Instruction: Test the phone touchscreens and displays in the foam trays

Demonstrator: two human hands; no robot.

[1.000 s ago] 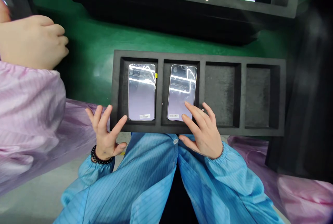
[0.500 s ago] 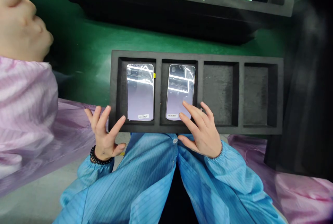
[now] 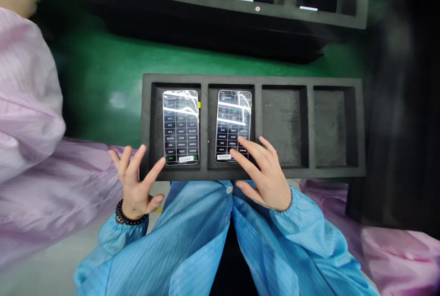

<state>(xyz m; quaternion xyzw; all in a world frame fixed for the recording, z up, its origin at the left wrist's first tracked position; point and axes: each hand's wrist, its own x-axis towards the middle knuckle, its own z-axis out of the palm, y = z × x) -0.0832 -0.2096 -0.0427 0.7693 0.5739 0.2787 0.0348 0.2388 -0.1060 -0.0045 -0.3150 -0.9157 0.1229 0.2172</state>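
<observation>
Resting over the lower part of the second smartphone (image 3: 233,126), the right hand (image 3: 264,174) has its fingers a little spread and slightly curved. They do not grip the phone, but from this view it is not possible to tell if the fingertips press the glass or only lie very close to it. The left hand (image 3: 135,181) is at the front edge of a black foam tray (image 3: 220,172), with its fingers open wide and holding nothing. A black bead bracelet (image 3: 128,213) sits on that wrist.

Both phones lie flat with the screen up, each in its own compartment at the left side of the tray, and the first smartphone (image 3: 181,126) is just beyond the left index finger. Their screens show a grid of small text tiles under strong glare. Two more compartments at the right show grey foam floors. A second foam tray (image 3: 206,0) crosses the top of the frame, above a green surface (image 3: 96,71). A co-worker's pink sleeve (image 3: 27,94) fills the left side.

The main risk seems to be hard fingertip pressure, which could mark the glass. Pressure on the front edge could also tilt the tray, and a bump from the nearby sleeve could shift it.
</observation>
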